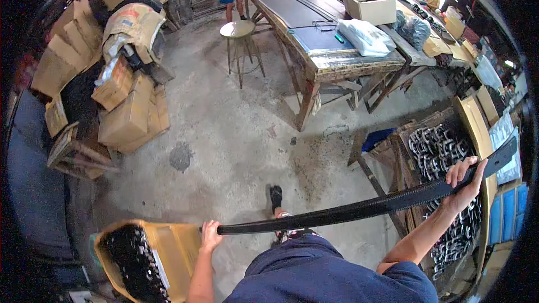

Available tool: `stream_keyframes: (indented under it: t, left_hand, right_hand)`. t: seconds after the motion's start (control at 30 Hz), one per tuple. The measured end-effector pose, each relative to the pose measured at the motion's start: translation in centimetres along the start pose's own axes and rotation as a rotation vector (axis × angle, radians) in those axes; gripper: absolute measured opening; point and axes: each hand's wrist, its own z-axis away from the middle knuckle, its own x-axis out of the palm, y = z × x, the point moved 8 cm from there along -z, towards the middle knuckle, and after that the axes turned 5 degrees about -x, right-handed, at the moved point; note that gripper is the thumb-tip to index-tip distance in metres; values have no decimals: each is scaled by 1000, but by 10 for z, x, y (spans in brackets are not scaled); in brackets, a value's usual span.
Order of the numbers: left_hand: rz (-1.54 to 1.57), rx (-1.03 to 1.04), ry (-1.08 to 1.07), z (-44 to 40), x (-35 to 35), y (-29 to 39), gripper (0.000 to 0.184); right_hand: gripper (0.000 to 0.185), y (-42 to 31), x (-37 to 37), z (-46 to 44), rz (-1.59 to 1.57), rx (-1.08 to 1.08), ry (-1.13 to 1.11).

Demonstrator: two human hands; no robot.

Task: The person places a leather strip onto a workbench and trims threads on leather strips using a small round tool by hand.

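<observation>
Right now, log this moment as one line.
left hand: gripping black strap, narrow end; right hand: gripping near wide end; open carton: picture's lower left

Your strap [348, 212] looks leathery, matt, textured along its edge. Your shirt [314, 275]: matt cloth. Around you: rough concrete floor [224, 129]; worn, coarse wood table [306, 104]; 1 wrinkled, glossy plastic bag [368, 36]; dull cardboard boxes [126, 119]; curved pieces [432, 154] on your right, shiny, metal-looking.
</observation>
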Motion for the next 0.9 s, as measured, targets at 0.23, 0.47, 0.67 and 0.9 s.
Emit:
stream_keyframes:
  t: [0.23, 0.47, 0.67, 0.9]
  left_hand:
    - [35, 123, -28, -202, -118, 6, 32]
    - [45, 68, 217, -329, -251, 19, 38]
    - [42, 109, 242, -485, -327, 23, 41]
    - [17, 270, 27, -708, -457, 99, 53]
  right_hand:
    - [38, 167, 87, -90, -38, 33, 241]
    - [40, 322, 212, -195, -80, 55, 181]
    - [41, 408, 253, -247, -70, 14, 210]
    - [42, 465, 313, -273, 184, -113, 479]
